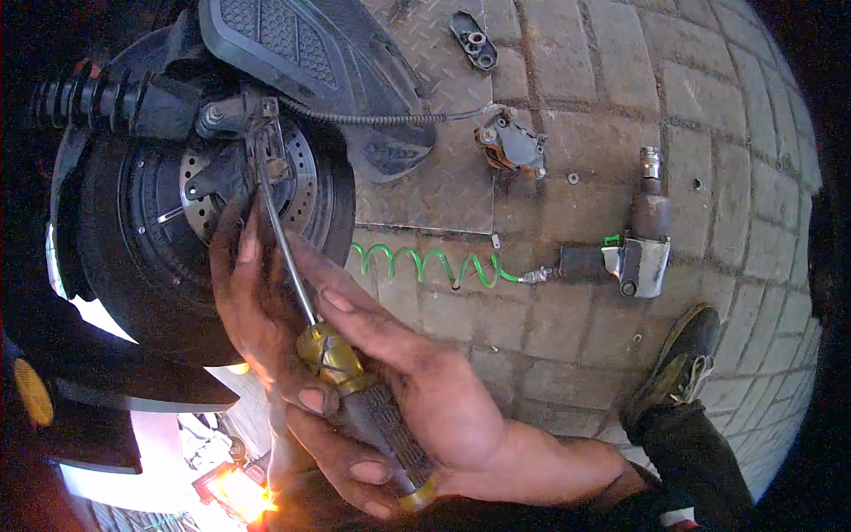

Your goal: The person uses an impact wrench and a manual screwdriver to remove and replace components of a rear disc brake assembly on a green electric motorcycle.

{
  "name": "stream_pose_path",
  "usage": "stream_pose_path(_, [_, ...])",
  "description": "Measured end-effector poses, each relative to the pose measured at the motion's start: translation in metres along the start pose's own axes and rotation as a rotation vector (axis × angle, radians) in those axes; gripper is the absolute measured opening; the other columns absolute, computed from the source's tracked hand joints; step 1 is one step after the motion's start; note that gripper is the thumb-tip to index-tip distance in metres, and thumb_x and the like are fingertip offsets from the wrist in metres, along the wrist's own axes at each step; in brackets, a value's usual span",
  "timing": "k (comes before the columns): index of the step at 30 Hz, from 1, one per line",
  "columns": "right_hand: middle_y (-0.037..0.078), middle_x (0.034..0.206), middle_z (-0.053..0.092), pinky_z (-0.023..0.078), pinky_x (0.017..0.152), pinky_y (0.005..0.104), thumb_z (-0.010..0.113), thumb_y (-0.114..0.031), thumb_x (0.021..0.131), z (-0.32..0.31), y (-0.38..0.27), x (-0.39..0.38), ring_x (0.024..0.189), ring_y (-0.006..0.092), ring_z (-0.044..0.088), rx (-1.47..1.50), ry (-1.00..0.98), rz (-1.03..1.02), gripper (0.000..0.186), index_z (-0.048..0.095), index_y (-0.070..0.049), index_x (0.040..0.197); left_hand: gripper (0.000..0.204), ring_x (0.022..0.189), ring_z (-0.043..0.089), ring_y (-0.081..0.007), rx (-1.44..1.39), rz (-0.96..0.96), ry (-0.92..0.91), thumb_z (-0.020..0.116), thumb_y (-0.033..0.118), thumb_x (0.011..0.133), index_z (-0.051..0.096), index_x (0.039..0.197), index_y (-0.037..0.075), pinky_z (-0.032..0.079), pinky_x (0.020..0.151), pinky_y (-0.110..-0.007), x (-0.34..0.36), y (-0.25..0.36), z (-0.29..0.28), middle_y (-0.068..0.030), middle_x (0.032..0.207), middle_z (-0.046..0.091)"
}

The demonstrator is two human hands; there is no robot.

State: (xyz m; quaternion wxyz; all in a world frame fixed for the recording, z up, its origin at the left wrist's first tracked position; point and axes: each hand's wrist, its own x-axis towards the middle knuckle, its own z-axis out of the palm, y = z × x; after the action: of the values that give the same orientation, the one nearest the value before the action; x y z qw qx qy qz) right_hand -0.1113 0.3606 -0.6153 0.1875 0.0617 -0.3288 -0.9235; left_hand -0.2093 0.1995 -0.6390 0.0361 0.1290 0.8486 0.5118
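A screwdriver (377, 426) with a yellow and black handle lies slantwise, its metal shaft running up to a metal bracket (266, 142) beside a brake disc (304, 173). My right hand (443, 390) is closed round the handle, thumb laid along its upper side. My left hand (244, 301) is at the shaft, its fingers reaching up near the tip; part of its grip is hidden. Behind the hands is a black-tyred wheel (111, 239). The screwdriver's tip is hard to make out against the bracket.
A brake caliper (511, 142) on a hose (372, 118) rests on the paving. An air impact wrench (640, 257) with a green coiled hose (425, 266) lies right. A black part (474, 40), a nut (573, 178) and a shoe (687, 355) are there. Bright light glows lower left.
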Motion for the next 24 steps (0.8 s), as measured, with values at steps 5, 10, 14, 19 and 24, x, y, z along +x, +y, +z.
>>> stream_pose_path(5, [0.004, 0.096, 0.06, 0.05, 0.039, 0.0368, 0.041, -0.041, 0.11, 0.008, -0.036, -0.007, 0.057, 0.0179, 0.058, -0.107, 0.061, 0.118, 0.033, 0.049, -0.019, 0.133, 0.054, 0.136, 0.052, -0.0305, -0.004, -0.021, 0.039, 0.053, 0.023, 0.103, 0.043, 0.147, -0.006, 0.034, 0.119, -0.042, 0.013, 0.018, 0.004, -0.0236, 0.145, 0.057])
stream_pose_path(10, [0.007, 0.093, 0.063, 0.058, 0.043, 0.0431, 0.037, -0.039, 0.11, 0.012, -0.063, -0.007, 0.056, 0.0198, 0.059, -0.068, 0.034, 0.177, 0.036, 0.049, -0.011, 0.13, 0.053, 0.134, 0.053, -0.0281, -0.038, 0.0, 0.053, 0.057, 0.02, 0.103, 0.043, 0.148, -0.004, 0.034, 0.118, -0.039, 0.018, 0.016, 0.002, -0.0233, 0.143, 0.06])
stream_pose_path(14, [0.007, 0.067, 0.058, 0.052, 0.042, 0.0375, 0.035, -0.04, 0.11, 0.023, -0.065, -0.002, 0.046, 0.0213, 0.053, -0.022, -0.086, 0.237, 0.043, 0.056, -0.002, 0.11, 0.055, 0.133, 0.053, -0.0266, -0.065, 0.009, 0.044, 0.061, 0.016, 0.101, 0.041, 0.148, -0.004, 0.037, 0.116, -0.039, 0.019, 0.018, 0.001, -0.0232, 0.143, 0.059])
stream_pose_path(19, [0.006, 0.069, 0.058, 0.047, 0.041, 0.0398, 0.038, -0.037, 0.11, 0.026, -0.034, 0.007, 0.047, 0.0222, 0.055, -0.299, 0.222, 0.183, 0.031, 0.055, -0.012, 0.108, 0.061, 0.133, 0.054, -0.0269, -0.122, 0.082, 0.011, 0.066, 0.017, 0.099, 0.039, 0.149, -0.004, 0.039, 0.115, -0.04, 0.015, -0.004, -0.011, -0.0224, 0.144, 0.058])
stream_pose_path(24, [0.006, 0.091, 0.061, 0.048, 0.039, 0.0407, 0.043, -0.031, 0.11, 0.039, 0.039, 0.023, 0.051, 0.0231, 0.059, -0.404, 0.303, -0.197, 0.043, 0.04, -0.028, 0.152, 0.062, 0.133, 0.054, -0.0276, -0.283, -0.006, 0.075, 0.067, 0.017, 0.098, 0.039, 0.149, -0.003, 0.04, 0.115, -0.04, 0.024, -0.024, 0.0, -0.0221, 0.143, 0.059])
